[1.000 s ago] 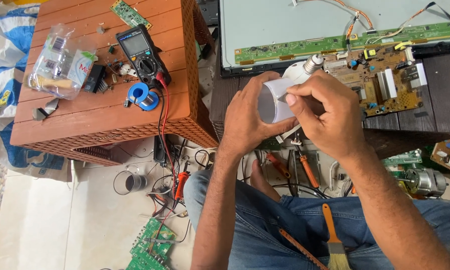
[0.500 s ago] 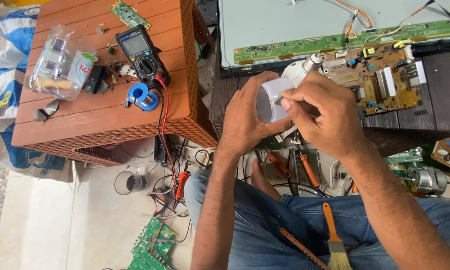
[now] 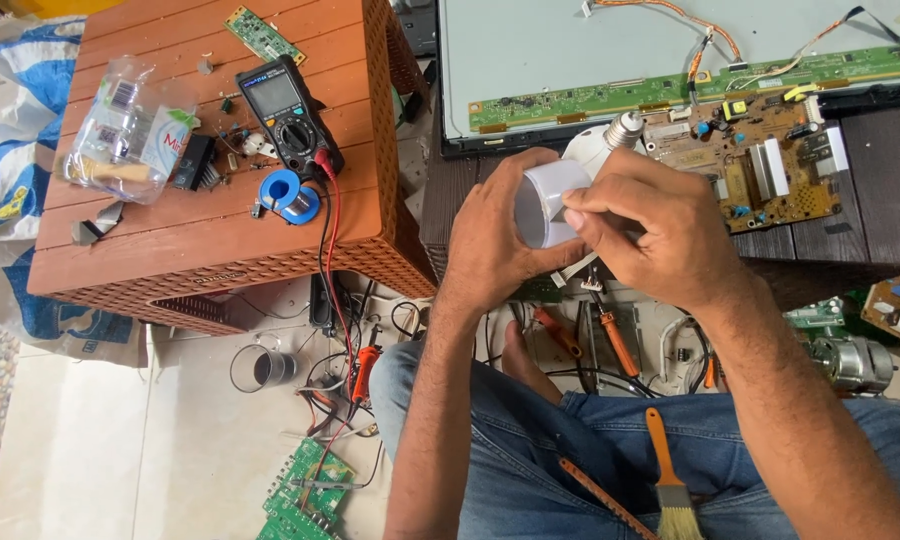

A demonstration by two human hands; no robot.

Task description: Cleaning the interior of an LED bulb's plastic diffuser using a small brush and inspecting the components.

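Left hand (image 3: 500, 235) cradles white bulb (image 3: 555, 195); right hand (image 3: 660, 235) pinches its rim.

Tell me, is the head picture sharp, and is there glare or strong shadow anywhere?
Head view: even, soft daylight with no hard shadows; the left hand, right hand and white bulb are sharp; the pale panel looks bright but not washed out; table edges bend slightly near the frame's borders.

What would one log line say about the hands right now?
left hand: holds bulb | right hand: fingers on bulb | multimeter: on table
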